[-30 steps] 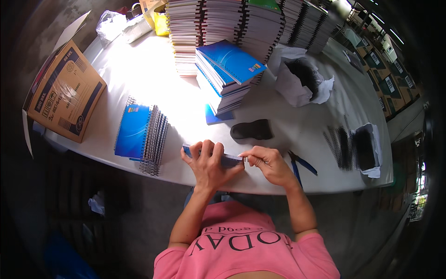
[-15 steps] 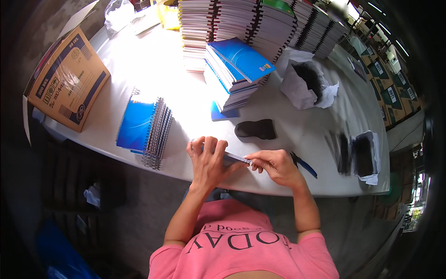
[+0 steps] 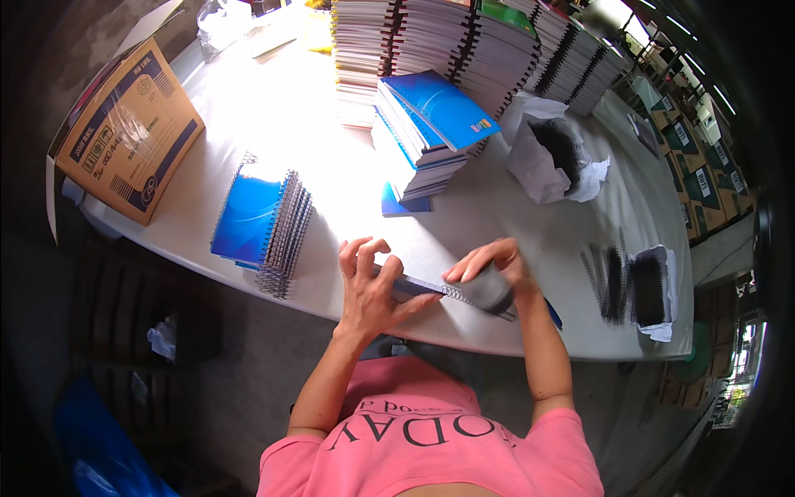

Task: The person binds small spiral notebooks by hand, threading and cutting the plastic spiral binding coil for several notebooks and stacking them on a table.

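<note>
My left hand grips a thin notebook near the table's front edge, its spine side turned up. A wire spiral coil sticks out from the notebook's right end. In my right hand is a dark, rounded, sole-shaped block, slightly blurred, held over or against the coil; whether they touch I cannot tell. Beside my right wrist shows the blue handle of the pliers, the rest hidden by the arm. Left of my hands lies a stack of blue spiral notebooks.
Behind my hands stands a stack of blue-covered books, with tall piles of bound books farther back. Loose black coils and a paper-wrapped coil bundle lie right. A cardboard box stands left, a crumpled paper bag back right.
My right hand has taken up the dark block from the table and brought it to the coil at the notebook's end. My left hand keeps its hold. The view has shifted slightly.
</note>
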Motion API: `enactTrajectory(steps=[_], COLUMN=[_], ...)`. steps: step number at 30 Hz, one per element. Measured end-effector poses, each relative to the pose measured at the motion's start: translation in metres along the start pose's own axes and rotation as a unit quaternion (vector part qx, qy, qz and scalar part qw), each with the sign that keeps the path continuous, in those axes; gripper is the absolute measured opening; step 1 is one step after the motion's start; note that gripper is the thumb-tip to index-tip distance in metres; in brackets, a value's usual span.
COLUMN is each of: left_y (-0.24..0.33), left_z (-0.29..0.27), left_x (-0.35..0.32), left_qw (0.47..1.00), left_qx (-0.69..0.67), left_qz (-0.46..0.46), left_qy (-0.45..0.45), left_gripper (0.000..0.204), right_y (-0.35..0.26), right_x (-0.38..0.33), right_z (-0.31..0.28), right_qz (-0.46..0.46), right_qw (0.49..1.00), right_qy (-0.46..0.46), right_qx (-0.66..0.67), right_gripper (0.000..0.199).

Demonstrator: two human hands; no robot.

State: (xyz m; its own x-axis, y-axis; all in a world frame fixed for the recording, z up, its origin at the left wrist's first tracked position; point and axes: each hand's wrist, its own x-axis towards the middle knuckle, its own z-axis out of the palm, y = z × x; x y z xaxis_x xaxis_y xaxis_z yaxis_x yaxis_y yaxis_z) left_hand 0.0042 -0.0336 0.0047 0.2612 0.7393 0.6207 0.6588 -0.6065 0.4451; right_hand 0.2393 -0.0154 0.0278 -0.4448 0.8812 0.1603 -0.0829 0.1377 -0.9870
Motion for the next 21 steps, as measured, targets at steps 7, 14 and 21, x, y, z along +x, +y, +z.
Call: enactTrajectory(steps=[7, 14, 21], left_y=[-0.002, -0.003, -0.009], left_z=[0.004, 0.003, 0.003], left_x=[0.000, 0.003, 0.006], left_qw=[1.000, 0.999, 0.999], left_qx=[0.020, -0.041, -0.044], left_qz=[0.013, 0.006, 0.003], left_qy=[-0.001, 0.003, -0.009], left_gripper=[0.059, 0.058, 0.056], right_y=[-0.021, -0.036, -0.030], right_x=[0.010, 0.018, 0.025], right_z=[0.006, 0.018, 0.018], right_qz=[-0.020, -0.074, -0.035], right_qw=[0.995, 0.988, 0.989], right_qy=[-0.045, -0.099, -0.073], right_qx=[-0.091, -0.091, -0.124], right_gripper=[0.022, 0.028, 0.025])
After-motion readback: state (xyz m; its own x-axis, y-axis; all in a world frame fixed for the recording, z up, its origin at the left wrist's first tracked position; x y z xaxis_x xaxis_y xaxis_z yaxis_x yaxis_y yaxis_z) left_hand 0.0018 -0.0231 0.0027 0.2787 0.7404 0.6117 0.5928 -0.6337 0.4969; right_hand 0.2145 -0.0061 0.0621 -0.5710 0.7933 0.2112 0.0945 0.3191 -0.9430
